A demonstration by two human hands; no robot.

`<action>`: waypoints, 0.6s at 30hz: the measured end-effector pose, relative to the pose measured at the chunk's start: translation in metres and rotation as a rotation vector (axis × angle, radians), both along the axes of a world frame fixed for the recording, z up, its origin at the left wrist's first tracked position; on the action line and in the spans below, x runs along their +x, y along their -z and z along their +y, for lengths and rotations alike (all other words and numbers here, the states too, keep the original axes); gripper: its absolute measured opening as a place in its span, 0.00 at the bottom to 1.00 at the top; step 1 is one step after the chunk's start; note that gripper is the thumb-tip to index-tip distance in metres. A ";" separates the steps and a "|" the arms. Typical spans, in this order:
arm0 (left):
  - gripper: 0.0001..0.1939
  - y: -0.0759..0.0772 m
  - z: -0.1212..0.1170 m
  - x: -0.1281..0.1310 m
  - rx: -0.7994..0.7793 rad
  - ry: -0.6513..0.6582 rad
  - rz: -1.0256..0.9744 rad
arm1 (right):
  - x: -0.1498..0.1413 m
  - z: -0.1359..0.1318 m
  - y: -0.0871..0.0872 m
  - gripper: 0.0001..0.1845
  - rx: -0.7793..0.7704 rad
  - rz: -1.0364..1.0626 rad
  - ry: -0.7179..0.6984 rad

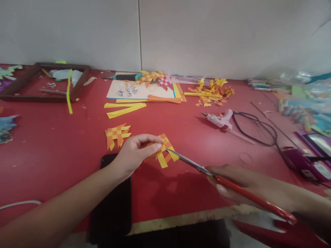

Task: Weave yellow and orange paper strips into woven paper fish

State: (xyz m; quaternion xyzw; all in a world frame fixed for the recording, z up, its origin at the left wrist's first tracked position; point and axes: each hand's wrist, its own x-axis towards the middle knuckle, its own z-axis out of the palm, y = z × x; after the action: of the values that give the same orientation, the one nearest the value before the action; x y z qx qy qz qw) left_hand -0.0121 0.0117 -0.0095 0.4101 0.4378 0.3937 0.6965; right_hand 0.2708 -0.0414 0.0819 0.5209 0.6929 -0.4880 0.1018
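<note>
Between the thumb and fingers of my left hand (pixel 141 150) is a woven paper fish (pixel 165 146) in orange and yellow, its loose strips pointing down and right. My right hand (pixel 232 182) grips a pair of scissors (pixel 188 162) with red handles. The scissor tips touch or nearly touch the fish beside my left fingertips; whether paper lies between the blades I cannot tell. Another woven paper fish (pixel 117 135) in the same colours lies on the red table (pixel 168 193) left of my hand. Under my left forearm rests a black phone (pixel 113 213).
Yellow paper strips (pixel 125 108), an orange strip bundle (pixel 164 99) and a heap of paper scraps (pixel 214 91) lie farther back. A pink glue gun (pixel 221 119) with a black cord (pixel 258 119) sits right. A brown wooden frame (pixel 33 98) stands at back left.
</note>
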 end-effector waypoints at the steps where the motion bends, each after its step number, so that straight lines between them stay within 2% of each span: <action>1: 0.07 0.000 0.000 0.000 0.003 0.007 0.010 | -0.001 0.000 0.000 0.35 -0.011 -0.002 0.009; 18: 0.07 -0.002 0.001 0.001 0.008 -0.002 0.019 | -0.008 0.004 0.000 0.32 -0.011 -0.002 -0.009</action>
State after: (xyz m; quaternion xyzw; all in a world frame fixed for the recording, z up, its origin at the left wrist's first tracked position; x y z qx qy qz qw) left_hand -0.0110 0.0126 -0.0074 0.4162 0.4431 0.3921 0.6904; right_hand 0.2631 -0.0371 0.0816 0.5178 0.6926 -0.4906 0.1077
